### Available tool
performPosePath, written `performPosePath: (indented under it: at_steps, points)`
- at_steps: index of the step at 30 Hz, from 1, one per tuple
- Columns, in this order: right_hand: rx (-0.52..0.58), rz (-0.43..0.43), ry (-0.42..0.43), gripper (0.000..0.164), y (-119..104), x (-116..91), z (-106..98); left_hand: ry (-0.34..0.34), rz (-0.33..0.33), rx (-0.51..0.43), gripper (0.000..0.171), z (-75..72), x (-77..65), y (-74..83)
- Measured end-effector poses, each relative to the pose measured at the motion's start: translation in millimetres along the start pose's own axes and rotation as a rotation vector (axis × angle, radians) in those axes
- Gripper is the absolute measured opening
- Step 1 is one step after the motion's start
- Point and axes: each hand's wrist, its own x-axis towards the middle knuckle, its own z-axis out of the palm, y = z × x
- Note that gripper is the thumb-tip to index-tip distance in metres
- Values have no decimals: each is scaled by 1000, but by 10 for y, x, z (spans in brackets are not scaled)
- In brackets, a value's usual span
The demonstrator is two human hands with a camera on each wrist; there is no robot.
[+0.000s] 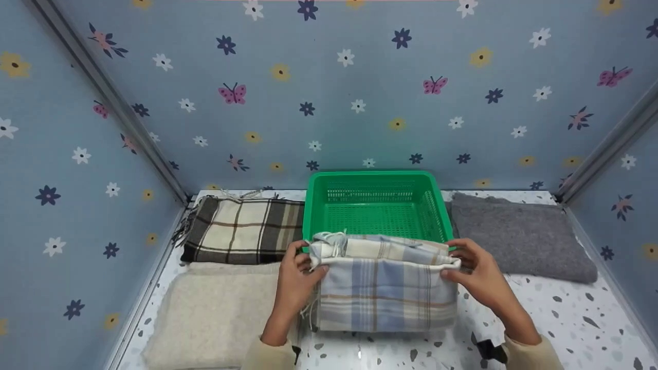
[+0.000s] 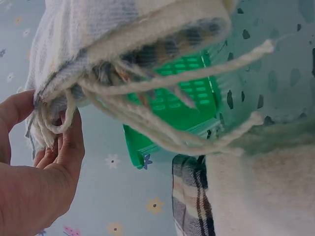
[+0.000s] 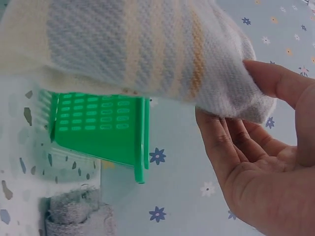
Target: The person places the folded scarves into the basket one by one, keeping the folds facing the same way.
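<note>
Grip of left hand [image 1: 299, 280] and right hand [image 1: 482, 277]: clamped on opposite ends of the folded plaid blanket [image 1: 388, 298], held at the near side of the green basket [image 1: 370, 217]. Folding appears complete; placement inside the basket appears outstanding.

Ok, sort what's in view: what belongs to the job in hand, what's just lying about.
Job in hand:
blue plaid cloth, held
green basket, probably, just beyond it

Apparently just lying about:
dark plaid cloth
cream cloth
grey cloth
</note>
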Motion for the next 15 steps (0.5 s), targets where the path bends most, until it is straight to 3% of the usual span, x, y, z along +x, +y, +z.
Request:
performPosePath:
  at_steps: [15]
  points:
    - [8,-61,68,51,-179,241,-117,35,28,5,59,23,324,199]
